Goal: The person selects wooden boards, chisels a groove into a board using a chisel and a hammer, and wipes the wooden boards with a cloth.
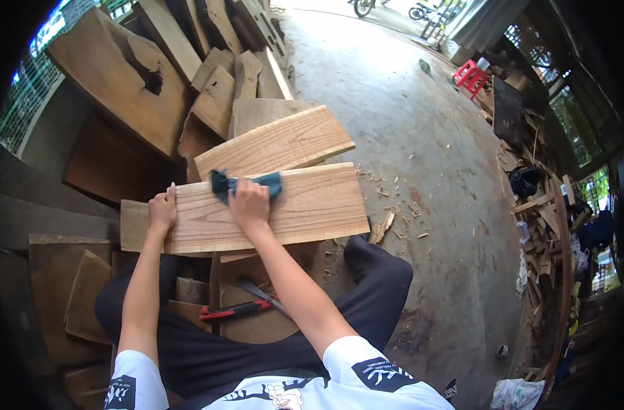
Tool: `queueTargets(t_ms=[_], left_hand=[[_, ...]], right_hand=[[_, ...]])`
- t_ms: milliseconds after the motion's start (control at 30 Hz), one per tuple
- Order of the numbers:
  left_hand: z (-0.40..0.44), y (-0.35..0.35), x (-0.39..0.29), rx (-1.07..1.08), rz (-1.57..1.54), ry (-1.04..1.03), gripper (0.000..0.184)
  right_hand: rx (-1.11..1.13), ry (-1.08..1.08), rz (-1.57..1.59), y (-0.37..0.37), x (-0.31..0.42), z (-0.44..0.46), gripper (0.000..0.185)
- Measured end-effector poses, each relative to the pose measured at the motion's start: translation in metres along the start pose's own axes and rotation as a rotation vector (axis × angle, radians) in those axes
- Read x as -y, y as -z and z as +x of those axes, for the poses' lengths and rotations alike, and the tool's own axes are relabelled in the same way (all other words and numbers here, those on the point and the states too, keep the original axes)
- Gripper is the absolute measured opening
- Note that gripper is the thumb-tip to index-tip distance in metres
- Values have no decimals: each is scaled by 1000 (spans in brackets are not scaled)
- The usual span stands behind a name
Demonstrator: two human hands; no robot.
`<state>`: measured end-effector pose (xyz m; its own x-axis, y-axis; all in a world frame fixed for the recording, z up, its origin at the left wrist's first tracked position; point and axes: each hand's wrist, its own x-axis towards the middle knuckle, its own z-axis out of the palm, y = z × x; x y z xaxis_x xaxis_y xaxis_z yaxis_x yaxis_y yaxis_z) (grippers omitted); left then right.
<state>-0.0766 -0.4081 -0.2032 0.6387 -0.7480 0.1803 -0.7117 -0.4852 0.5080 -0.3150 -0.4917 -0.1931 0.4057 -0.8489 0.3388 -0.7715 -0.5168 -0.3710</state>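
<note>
A planed wooden board (312, 212) with dark grain lines lies across in front of me, above my crossed legs. My left hand (163, 210) is closed at the board's left part, with its fingers at the far edge. Bunched under my right hand (249, 203) is a dark teal cloth (271, 183), which the fingers grip and press on the board's face. Just beyond lies a second light board (278, 142), set at a slant. A tool with a red and black handle (237, 309) rests between my legs, its blade partly hidden by my right forearm.
Thick slabs (120, 75) and planks lean in a stack at the left and ahead. Wood shavings (394, 215) litter the concrete floor (442, 178). A red stool (470, 76) stands far right, near a heap of scrap wood (548, 219).
</note>
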Motion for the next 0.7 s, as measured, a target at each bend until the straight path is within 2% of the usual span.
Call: queueTargets(t_ms=[67,100,167,200,233,267,300,333,367,433,467,567,667,700], left_hand=[[-3,3,-2,26,-9,47,69],[-5,9,-8,37,-7,84,69],[-2,2,0,39,-49,82,69],[-6,10,-10,43,-30,120,69],[-6,10,-11,50,-27,130,68],[-7,12,-11,62,-21,139,68],[-9,15,-15,63,5,153,67],[-8,17,-13,45,-5,166,67],[-6,16,-14,52,-7,184,67],[-8,14,-16,65,-17,215,66],[-8,13,-16,59,-24,215,66],[-7,14,-16,69,-18,224,67],[-7,14,-17,67,-27,209,67],[-6,14,-17,74,-19,221,68]], right_hand=[[0,58,61,3,12,-5,42],[-24,59,86,6,-1,-2,41],[-29,27,-62,36,-45,7,33],[-160,-35,4,38,-83,12,32],[-132,-225,-21,49,-119,19,33],[-223,-330,1,60,-151,20,37],[-372,-376,-121,59,-186,17,40],[-356,-483,-124,71,-197,11,44],[-386,-505,-128,76,-197,3,42],[-292,-573,-114,78,-173,-15,48],[-338,-470,-143,65,-162,-31,48],[-225,-392,-109,61,-90,-63,44],[-157,-91,56,55,-56,-88,48],[-91,-53,87,56,-54,-93,51]])
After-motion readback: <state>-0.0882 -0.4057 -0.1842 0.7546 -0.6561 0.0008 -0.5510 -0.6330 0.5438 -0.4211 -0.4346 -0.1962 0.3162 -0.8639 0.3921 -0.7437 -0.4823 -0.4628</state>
